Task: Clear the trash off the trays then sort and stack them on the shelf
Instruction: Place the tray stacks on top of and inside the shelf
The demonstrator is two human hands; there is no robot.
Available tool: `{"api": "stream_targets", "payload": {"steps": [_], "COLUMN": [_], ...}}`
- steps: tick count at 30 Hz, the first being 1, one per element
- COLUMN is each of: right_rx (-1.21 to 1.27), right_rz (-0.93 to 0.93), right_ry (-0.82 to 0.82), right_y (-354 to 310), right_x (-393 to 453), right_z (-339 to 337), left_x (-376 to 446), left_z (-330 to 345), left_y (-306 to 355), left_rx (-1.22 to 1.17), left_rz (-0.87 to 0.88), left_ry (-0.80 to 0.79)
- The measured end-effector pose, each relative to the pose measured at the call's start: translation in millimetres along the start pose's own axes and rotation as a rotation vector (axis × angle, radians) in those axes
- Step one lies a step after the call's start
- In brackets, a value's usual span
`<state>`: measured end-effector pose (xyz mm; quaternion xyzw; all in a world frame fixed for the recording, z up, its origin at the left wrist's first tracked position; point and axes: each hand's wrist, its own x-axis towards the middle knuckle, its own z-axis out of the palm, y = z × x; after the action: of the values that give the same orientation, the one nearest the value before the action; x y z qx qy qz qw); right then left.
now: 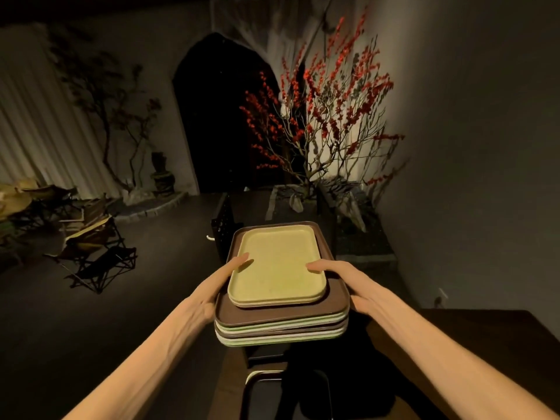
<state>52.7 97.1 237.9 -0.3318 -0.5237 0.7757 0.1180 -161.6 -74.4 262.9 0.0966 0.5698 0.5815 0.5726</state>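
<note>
Both hands carrying the stack of trays (281, 324).
Left hand (212, 294) and right hand (353, 291) grip opposite sides, thumbs pinning the yellow tray (277, 262) on top; best kept level.

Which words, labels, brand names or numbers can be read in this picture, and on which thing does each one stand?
None can be read.
Top tray: plain surface, no print or label.
Tray stack: edges bare, no text.
Black perforated panel: holes only, no writing.
The dark room shows no signs.
</note>
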Motion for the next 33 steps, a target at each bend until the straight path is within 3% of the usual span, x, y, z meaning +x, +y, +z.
{"api": "stream_targets", "payload": {"steps": [8, 12, 16, 21, 24, 33], "right_rx": [0.058, 0.144, 0.169, 0.132, 0.062, 0.354], "right_rz": [-0.035, -0.011, 0.021, 0.116, 0.106, 0.078], "right_ry": [0.216, 0.266, 0.202, -0.017, 0.092, 0.155], "right_y": [1.5, -7.6, -14.2, 0.8, -12.7, -24.0], "right_x": [18.6, 24.0, 27.4, 12.6, 14.3, 51.6], "right_z": [-0.4, -1.8, -2.0, -1.6, -2.0, -1.6], "left_x": [16.8, 16.2, 21.2, 39.9, 45.2, 79.6], "left_z": [-11.3, -18.6, -14.9, -19.1, -17.4, -9.6], "left_y": [-18.8, -29.3, -22.4, -20.5, -10.4, 15.2], "left_rx": [-0.102, 0.112, 0.160, 0.141, 0.106, -0.175], "left_rz": [0.070, -0.008, 0.039, 0.081, 0.092, 0.053], "left_ry": [-0.093, -0.109, -0.048, -0.028, -0.036, -0.011]}}
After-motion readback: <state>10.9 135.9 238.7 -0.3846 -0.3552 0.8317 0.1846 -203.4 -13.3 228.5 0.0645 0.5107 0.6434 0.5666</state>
